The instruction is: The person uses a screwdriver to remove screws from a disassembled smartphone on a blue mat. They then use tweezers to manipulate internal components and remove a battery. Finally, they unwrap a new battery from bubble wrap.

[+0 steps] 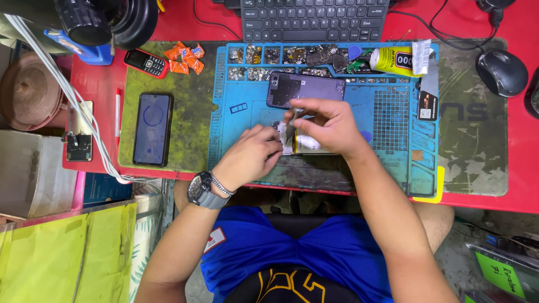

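The left hand [250, 156] steadies a thin, light, likely fragile phone part [300, 145] at its 9 o'clock edge, while the right hand [325, 126] pinches tweezers [291, 126] above it.

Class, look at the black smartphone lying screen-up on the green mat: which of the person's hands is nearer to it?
Left. The left hand lies just right of the black smartphone; the right hand is farther right, beyond it.

Blue repair mat [387, 120] on red table [101, 90]

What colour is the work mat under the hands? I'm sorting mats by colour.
Blue, worn and stained, seen in the head view: the work mat.
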